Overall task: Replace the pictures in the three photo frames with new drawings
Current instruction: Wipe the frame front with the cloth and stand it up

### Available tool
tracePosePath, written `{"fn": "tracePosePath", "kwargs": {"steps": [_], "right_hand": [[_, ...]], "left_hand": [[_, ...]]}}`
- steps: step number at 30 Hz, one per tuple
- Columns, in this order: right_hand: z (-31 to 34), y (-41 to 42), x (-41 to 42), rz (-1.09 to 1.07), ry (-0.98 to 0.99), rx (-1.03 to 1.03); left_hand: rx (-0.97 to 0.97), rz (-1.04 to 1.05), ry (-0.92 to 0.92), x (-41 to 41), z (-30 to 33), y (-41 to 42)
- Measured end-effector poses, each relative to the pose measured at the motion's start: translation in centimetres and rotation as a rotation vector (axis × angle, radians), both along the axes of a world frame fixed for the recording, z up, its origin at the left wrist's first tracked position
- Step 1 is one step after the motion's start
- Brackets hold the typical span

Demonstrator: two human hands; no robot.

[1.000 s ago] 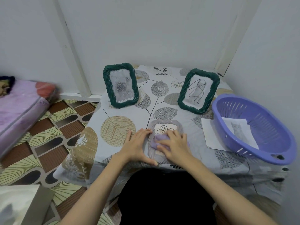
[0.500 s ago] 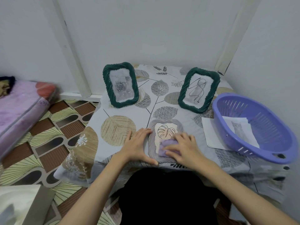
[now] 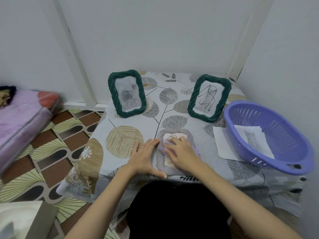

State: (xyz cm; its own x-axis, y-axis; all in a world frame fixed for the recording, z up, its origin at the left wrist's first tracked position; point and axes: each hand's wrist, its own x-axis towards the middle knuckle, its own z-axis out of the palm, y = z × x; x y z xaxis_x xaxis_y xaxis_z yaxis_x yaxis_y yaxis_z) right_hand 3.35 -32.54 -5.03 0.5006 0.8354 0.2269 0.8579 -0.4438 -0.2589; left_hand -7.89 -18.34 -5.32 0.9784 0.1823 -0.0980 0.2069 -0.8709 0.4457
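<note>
Keep left hand [image 3: 146, 155] flat beside the pale frame [image 3: 174, 150] lying low in the middle of the table [image 3: 120, 128], fingers straight, and rub softly with right hand [image 3: 181, 153] pressing the purple cloth [image 3: 164, 147].

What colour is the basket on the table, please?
Purple basket, shown in the head view.

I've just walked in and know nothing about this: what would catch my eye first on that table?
Two green twisted-rim photo frames stand upright at the back, one with a rose picture, one with a line drawing. At the front edge, the left hand steadies a pale frame lying flat while the right hand presses a purple cloth on it. A purple basket sits right.
</note>
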Motion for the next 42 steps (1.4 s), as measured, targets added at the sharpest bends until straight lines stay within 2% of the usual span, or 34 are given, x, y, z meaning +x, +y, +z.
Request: {"fn": "tracePosePath", "kwargs": {"steps": [3,5,9,11,13,17,20,22,25,27,28,30,32,33,39,42], "right_hand": [[-0.2,-4.2,-1.4,0.067,-0.184,0.02],[0.2,-6.3,-1.1,0.019,-0.203,-0.038],[1.4,-5.9,1.1,-0.206,-0.023,-0.198],[1.9,-4.1,2.2,-0.268,0.017,-0.205],[2.2,-2.9,3.1,-0.298,0.121,-0.158],[2.1,-4.0,5.1,-0.361,0.506,0.08],[2.8,-6.6,5.6,-0.256,0.633,0.044],[3.3,-7.8,5.3,-0.218,0.704,0.107],[4.3,-8.5,4.4,-0.228,0.728,0.394],[4.6,-8.2,3.5,-0.228,0.757,0.573],[4.5,-7.8,2.9,-0.226,0.78,0.643],[4.4,-6.7,1.6,-0.222,0.813,0.731],[4.3,-5.3,0.3,-0.2,0.874,0.772],[4.2,-4.7,-0.3,-0.181,0.913,0.772],[3.1,-2.3,-1.2,-0.142,1.026,0.635],[2.2,-2.9,-0.6,-0.21,0.86,0.547]], "left_hand": [[-0.012,0.016,-0.015,0.0,-0.1,0.1],[-0.008,0.011,-0.007,0.0,0.0,0.1],[-0.018,-0.002,0.02,-0.1,0.3,0.1],[-0.019,-0.003,0.026,-0.1,0.4,0.1],[-0.012,-0.006,0.022,-0.1,0.5,0.0],[0.002,-0.016,0.028,-0.2,0.5,0.0],[-0.015,-0.015,0.044,-0.1,0.4,0.1],[-0.061,-0.014,0.079,-0.1,0.6,0.4],[-0.2,-0.016,0.061,0.1,1.8,0.1],[-0.342,0.01,-0.057,0.5,3.3,-1.1],[-0.484,0.044,-0.134,0.6,4.2,-2.0],[-0.895,0.116,-0.236,0.9,5.6,-3.7],[-1.253,0.148,-0.221,1.1,6.0,-4.9],[-1.33,0.159,-0.228,1.2,6.0,-5.2],[-1.101,0.315,-0.368,0.4,4.6,-2.8],[-0.826,0.486,-0.377,-1.1,4.3,0.5]]}}
